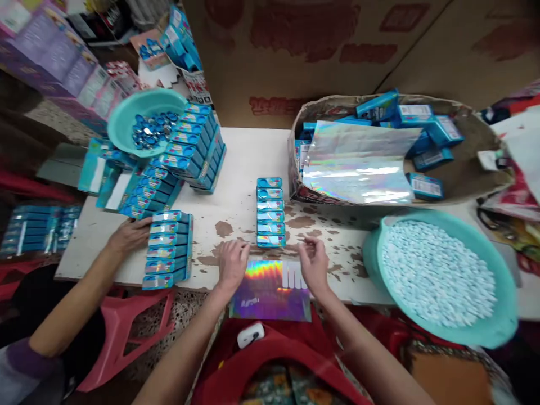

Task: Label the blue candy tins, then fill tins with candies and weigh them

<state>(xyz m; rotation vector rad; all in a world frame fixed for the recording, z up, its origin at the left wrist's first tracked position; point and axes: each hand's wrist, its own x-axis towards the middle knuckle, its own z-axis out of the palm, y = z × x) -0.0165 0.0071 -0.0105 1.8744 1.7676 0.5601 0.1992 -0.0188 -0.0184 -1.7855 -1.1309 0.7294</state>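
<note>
My left hand (232,263) hovers at the table's front edge, left of a short column of small blue boxes (270,216). Its fingers are loosely bent with nothing visible in them. On the other side of that column, my right hand (314,264) is half curled, thumb apart from the fingers, also holding nothing I can see. Between my wrists lies a shiny holographic sticker sheet (270,298), with a few pale strips at its upper right where stickers are gone. Neither hand clearly touches the boxes.
A co-worker's hand (129,233) touches a stack of blue boxes (166,253) at left. Behind are more box stacks and a teal bowl (120,129) of shiny blue pieces. At right stand a cardboard tray (464,191) with boxes and sheets, and a teal basin (373,253) of pale pellets.
</note>
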